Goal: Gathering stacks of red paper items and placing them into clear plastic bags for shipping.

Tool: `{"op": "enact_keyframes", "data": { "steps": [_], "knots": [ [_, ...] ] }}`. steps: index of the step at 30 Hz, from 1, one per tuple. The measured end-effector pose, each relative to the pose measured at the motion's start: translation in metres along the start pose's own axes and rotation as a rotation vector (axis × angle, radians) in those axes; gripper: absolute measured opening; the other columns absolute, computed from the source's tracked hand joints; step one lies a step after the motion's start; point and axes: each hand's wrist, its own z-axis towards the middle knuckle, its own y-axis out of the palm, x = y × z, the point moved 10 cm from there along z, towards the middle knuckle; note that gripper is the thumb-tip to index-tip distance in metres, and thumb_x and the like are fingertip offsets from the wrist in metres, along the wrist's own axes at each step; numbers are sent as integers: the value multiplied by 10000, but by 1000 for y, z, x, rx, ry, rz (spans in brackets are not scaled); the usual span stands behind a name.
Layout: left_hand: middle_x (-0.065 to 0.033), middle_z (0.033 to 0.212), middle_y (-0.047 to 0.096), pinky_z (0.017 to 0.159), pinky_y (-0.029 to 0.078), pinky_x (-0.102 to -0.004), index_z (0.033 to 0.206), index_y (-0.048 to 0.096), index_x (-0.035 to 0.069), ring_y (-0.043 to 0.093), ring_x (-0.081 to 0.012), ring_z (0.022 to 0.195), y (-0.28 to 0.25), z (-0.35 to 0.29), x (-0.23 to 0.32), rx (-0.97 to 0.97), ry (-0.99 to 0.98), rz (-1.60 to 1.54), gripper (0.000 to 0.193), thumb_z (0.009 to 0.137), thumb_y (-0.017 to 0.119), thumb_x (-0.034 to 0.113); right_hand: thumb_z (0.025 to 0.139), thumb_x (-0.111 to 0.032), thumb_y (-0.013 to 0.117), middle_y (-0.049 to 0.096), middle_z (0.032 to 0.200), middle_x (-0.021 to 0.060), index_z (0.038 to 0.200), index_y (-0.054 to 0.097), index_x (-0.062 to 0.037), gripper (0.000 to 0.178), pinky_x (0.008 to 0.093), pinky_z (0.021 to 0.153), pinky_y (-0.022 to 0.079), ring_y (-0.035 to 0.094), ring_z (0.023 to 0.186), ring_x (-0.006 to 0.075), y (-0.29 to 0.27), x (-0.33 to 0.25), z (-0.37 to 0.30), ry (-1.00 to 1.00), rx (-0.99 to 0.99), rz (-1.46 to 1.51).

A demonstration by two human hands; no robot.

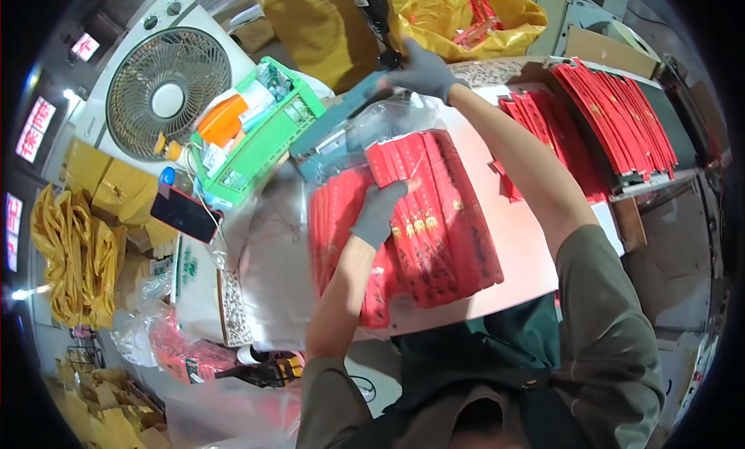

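Observation:
My left hand (380,212), in a grey glove with a bare fingertip, is closed over a bundle of long red packets (423,216) in clear plastic wrap. A second part of the red packets (334,224) lies left of it, partly under my wrist. Gold and dark markings show on the packets. Reaching to the far side, my grey-gloved right hand (425,70) has its thumb apart from the fingers. Its fingertips touch the end of a blue-grey bar (341,115). Crumpled clear plastic (400,115) lies between the bar and the packets.
At the left are a box fan (167,100), a green basket (264,131) with small items and a phone (185,214). Stacked red packets (613,115) lie at the right. A yellow bag (504,30) stands behind. The pale tabletop (516,239) ends near my apron.

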Motion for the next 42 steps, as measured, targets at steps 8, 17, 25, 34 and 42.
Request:
{"op": "enact_keyframes", "data": {
  "steps": [8, 17, 25, 34, 42],
  "knots": [
    [-57, 1103, 600, 855, 459, -309, 1154, 577, 38, 566, -156, 996, -74, 58, 4, 189, -46, -75, 436, 776, 698, 217, 815, -450, 643, 637, 851, 153, 1135, 594, -127, 457, 352, 703, 480, 631, 789, 280, 46, 13, 22, -84, -145, -122],
    [-41, 1091, 584, 839, 456, -296, 1160, 551, 28, 560, -137, 977, -59, 44, 23, 107, 46, -103, 365, 830, 647, 153, 851, -373, 588, 537, 887, 128, 891, 566, -137, 240, 417, 681, 466, 573, 792, 339, 61, 19, -5, -69, -45, -110],
    [-96, 1184, 565, 913, 416, -318, 1187, 524, -41, 547, -197, 1029, -87, 63, 11, 270, 191, 298, 384, 892, 591, 198, 841, -393, 547, 529, 918, 214, 998, 550, -147, 292, 481, 708, 486, 587, 838, 378, 63, 10, -7, 23, -111, -359],
    [-229, 1110, 557, 896, 427, -440, 1151, 489, -30, 534, -358, 1071, 28, 36, 77, 223, 498, 1681, 568, 762, 707, 322, 793, -523, 602, 580, 1170, 186, 1214, 563, -71, 619, 403, 973, 393, 523, 1122, 337, -196, 107, -93, 248, -241, -546],
    [-229, 1329, 450, 1020, 343, -342, 1291, 421, -52, 420, -333, 1248, 139, 128, -30, -96, 429, 1079, 648, 844, 637, 364, 806, -639, 506, 549, 1212, 192, 1268, 477, -93, 716, 399, 939, 415, 532, 1106, 360, -402, 242, -231, 686, 19, -646]
  ]
}}
